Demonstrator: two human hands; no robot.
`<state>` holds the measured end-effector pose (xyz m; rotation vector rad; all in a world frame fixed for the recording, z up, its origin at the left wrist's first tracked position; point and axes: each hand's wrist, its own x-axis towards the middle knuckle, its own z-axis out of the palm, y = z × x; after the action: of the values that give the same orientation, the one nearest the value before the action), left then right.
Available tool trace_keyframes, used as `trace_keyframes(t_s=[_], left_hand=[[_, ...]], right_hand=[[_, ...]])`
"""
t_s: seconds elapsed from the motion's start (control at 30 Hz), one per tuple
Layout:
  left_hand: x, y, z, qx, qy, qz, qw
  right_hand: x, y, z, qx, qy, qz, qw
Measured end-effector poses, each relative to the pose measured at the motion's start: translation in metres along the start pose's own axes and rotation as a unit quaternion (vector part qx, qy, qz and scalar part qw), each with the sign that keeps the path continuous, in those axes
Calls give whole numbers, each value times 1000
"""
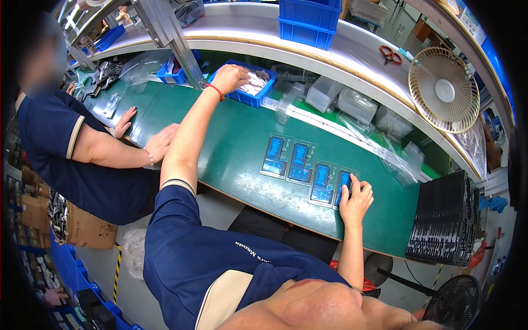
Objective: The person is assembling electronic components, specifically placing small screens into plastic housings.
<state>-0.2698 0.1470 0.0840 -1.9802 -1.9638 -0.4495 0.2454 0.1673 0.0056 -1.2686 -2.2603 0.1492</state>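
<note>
Four clear plastic trays stand out as a slanting row on the green bench, each with a blue-and-black flat battery; among them are the leftmost battery (pixel 274 155) and its neighbour (pixel 300 163), then a third battery (pixel 321 182). Thumb and fingers of my right hand (pixel 356 203) close on the rightmost battery pack (pixel 343 184), partly covering it. My left arm stretches far across the bench. Over a blue bin (pixel 250 98) of small white slips (pixel 256 81), my left hand (pixel 231 76) has its fingers bent down; whatever is between them is hidden.
A co-worker (pixel 71 132) sits at my left, one hand near my left forearm. Black trays (pixel 443 217) are stacked at the right end. Clear plastic boxes (pixel 356 105) line the bench's back. The shelf above bears red-handled scissors (pixel 390 55), a fan (pixel 444 91) and blue bins (pixel 308 30).
</note>
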Motion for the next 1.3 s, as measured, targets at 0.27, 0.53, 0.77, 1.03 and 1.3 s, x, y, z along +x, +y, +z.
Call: trace_keyframes(t_s=[0.27,0.53,0.77,1.03,1.3], left_hand=[[-5,0,-14,-91,139,-74,983],[-43,87,-26,-657,90,-335,669],[-85,216,-3,-747,-84,-288,593],[-127,218,21,-172,116,-13,978],[-84,153,-1,-121,214,-44,968]], right_hand=[[-4,2,0,11,-2,-1,1000],[34,-47,3,313,-19,-19,949],[69,-126,55,588,-125,13,799],[49,-99,45,195,-132,-64,970],[44,-96,42,191,-33,-79,978]])
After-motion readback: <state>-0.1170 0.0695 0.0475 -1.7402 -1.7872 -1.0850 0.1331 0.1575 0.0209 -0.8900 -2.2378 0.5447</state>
